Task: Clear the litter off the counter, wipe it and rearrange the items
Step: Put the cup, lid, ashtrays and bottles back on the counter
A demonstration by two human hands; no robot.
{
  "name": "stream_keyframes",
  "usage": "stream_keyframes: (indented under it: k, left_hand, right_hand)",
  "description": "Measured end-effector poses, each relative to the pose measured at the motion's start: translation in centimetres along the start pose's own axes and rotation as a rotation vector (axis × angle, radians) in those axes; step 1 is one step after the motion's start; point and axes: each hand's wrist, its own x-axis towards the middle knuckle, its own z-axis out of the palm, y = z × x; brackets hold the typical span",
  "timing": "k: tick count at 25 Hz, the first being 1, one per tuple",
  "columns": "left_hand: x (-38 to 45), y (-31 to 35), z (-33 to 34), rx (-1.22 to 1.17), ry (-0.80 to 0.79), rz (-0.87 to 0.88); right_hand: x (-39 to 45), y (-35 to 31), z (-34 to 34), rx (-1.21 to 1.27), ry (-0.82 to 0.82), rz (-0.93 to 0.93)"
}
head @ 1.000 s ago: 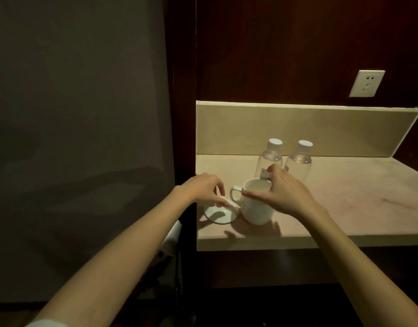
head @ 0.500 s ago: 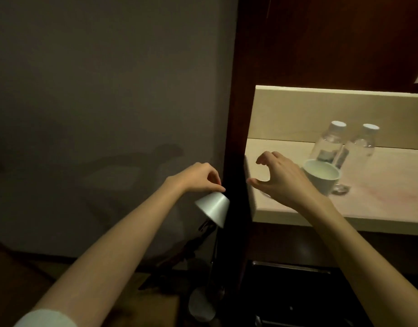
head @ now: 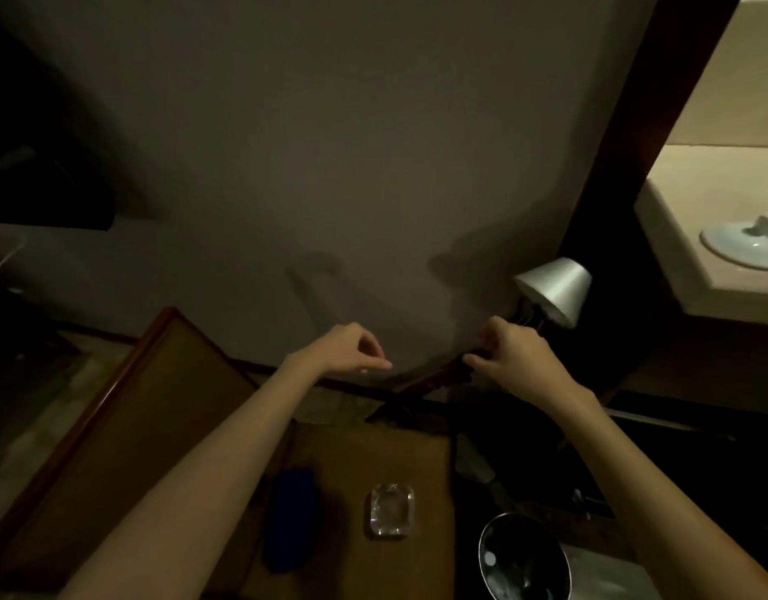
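A pale lid (head: 739, 246) lies flat on the light surface (head: 677, 236) at far right, well apart from both hands. The left hand (head: 352, 348) hangs loosely curled, holding nothing; the right hand's (head: 512, 357) fingers are curled, grasp unclear.

Clear glass ashtray (head: 392, 509), matt metal lampshade (head: 554, 289), glossy stone-like counter (head: 694, 218), perhaps marble.

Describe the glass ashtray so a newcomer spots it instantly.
Start at the low brown table below both forearms. Near its right edge lies the glass ashtray, right of a dark blue object. It is the only clear, squarish, glinting piece there.
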Motion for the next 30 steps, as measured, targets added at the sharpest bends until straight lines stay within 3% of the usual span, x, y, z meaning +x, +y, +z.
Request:
stream_keyframes:
  k: [8,18,25,30]
  left_hand:
    - [0.8,-12.9,9.6,-0.188,0.012,-0.292]
    - [6.3,-23.2,26.6,-0.261,-0.048,-0.618]
    - [10.3,-26.7,33.3,-0.346,-0.089,-0.671]
    - [12.0,-27.5,35.3,-0.234,-0.079,-0.702]
  right_hand:
    - [0.7,1.6,15.0,0.068,-0.217,0.151]
    - [0.4,11.4,33.6,0.240,-0.458,0.437]
    - [0.8,14.1,42.8,0.359,-0.589,0.535]
    - [1.2,14.8,47.3,0.352,-0.631,0.539]
